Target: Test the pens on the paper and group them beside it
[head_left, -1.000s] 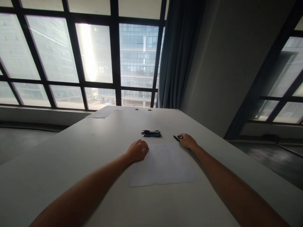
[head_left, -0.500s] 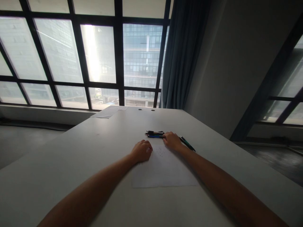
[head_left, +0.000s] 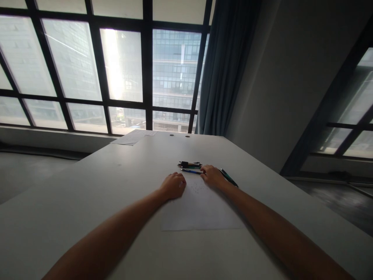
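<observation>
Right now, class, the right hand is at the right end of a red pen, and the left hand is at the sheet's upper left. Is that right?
Not quite: the head view shows that the pen at the right hand is blue. The left hand is indeed at the sheet's upper left.

Both arms bare, reaching forward from the lower corners and converging. Left forearm [head_left: 122,227] slants up and inward, wrist nearly straight; left hand [head_left: 174,186] low, back uppermost, fingers bunched and loosely curled. Right forearm [head_left: 268,219] mirrors it from the other side; right hand [head_left: 214,177] slightly farther forward, back up, fingertips bent inward, drawn close as in a pinch. Hands near each other, not touching.
</observation>
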Available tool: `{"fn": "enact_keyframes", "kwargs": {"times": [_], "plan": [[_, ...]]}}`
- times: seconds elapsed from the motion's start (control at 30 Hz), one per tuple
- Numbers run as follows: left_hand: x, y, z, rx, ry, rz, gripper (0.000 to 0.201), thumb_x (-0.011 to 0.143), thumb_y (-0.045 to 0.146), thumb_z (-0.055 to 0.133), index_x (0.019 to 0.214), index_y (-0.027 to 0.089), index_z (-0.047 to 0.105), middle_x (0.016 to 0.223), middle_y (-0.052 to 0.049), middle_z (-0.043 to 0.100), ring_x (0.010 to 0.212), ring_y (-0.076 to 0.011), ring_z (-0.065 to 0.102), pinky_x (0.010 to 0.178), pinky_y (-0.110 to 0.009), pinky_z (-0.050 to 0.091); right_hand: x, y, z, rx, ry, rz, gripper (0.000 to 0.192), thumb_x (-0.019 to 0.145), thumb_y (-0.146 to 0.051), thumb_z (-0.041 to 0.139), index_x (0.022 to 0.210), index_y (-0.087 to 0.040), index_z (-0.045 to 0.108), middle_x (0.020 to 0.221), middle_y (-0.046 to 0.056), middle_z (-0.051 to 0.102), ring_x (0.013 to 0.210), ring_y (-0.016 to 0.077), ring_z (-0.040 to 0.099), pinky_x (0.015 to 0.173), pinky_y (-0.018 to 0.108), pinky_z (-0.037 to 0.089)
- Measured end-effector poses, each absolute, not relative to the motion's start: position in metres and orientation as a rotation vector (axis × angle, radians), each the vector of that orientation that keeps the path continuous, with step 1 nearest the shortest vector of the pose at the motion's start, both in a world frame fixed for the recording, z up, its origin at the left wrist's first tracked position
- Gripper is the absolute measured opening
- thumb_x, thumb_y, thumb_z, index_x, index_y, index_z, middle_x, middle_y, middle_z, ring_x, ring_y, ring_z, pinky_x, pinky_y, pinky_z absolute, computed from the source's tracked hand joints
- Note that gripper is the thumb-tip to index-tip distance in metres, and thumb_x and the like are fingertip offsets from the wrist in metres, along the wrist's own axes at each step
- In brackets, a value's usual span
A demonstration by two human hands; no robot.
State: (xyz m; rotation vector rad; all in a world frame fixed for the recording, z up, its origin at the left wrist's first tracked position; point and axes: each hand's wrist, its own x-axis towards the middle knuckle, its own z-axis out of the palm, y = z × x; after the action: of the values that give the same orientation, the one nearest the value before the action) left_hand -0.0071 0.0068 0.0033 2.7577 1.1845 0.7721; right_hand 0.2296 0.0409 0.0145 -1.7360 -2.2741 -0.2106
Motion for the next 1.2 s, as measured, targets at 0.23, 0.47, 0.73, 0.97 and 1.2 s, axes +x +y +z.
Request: {"fn": "enact_keyframes", "kwargs": {"times": [0.23, 0.47, 0.73, 0.97, 1.2], "plan": [[-0.007, 0.006, 0.003, 2.753, 1.212, 0.832, 0.018, 0.086, 0.019, 0.051, 0.088, 0.02, 0.069, 0.096, -0.005, 0.07, 0.094, -0.0226, 0.061, 0.085, -0.039, 0.048, 0.234, 0.033, 0.011, -1.665, -2.182, -0.242, 0.011, 0.086, -0.013, 0.056, 0.089, -0.018, 0.066, 0.098, 0.008, 0.066, 0.095, 0.0224, 0.059, 0.081, 0.032, 0.041], [-0.01, 0.01, 0.0, 2.738, 1.332, 1.129, 0.038, 0.088, 0.028, 0.06, 0.125, 0.022, 0.054, 0.125, -0.008, 0.061, 0.113, -0.026, 0.055, 0.092, -0.043, 0.044, 0.233, 0.011, -0.004, -1.254, -1.975, -0.102, 0.013, 0.089, -0.018, 0.047, 0.093, -0.019, 0.06, 0.093, 0.006, 0.064, 0.086, 0.0197, 0.06, 0.078, 0.032, 0.045], [-0.011, 0.013, -0.006, 2.734, 1.197, 1.356, 0.014, 0.094, 0.028, 0.053, 0.102, 0.021, 0.063, 0.093, -0.003, 0.071, 0.08, -0.0173, 0.063, 0.076, -0.032, 0.044, 0.225, 0.009, -0.013, -1.144, -1.939, -0.006, 0.017, 0.091, -0.023, 0.045, 0.099, -0.019, 0.059, 0.094, 0.006, 0.063, 0.084, 0.0189, 0.059, 0.08, 0.033, 0.046], [-0.012, 0.008, -0.003, 2.703, 1.109, 1.509, 0.018, 0.096, 0.031, 0.049, 0.101, 0.02, 0.062, 0.091, -0.005, 0.07, 0.08, -0.017, 0.061, 0.075, -0.03, 0.044, 0.221, 0.002, -0.013, -1.272, -2.134, -0.097, 0.02, 0.092, -0.022, 0.046, 0.102, -0.018, 0.063, 0.101, 0.008, 0.067, 0.095, 0.0214, 0.059, 0.087, 0.036, 0.041], [-0.013, 0.01, -0.002, 2.467, 1.375, 1.427, 0.03, 0.097, 0.042, 0.044, 0.087, 0.019, 0.062, 0.075, -0.003, 0.067, 0.07, -0.0158, 0.061, 0.068, -0.026, 0.042, 0.215, -0.006, -0.005, -1.251, -2.153, -0.121, 0.024, 0.095, -0.021, 0.04, 0.106, -0.018, 0.061, 0.103, 0.009, 0.067, 0.097, 0.0211, 0.059, 0.087, 0.035, 0.041]]}}
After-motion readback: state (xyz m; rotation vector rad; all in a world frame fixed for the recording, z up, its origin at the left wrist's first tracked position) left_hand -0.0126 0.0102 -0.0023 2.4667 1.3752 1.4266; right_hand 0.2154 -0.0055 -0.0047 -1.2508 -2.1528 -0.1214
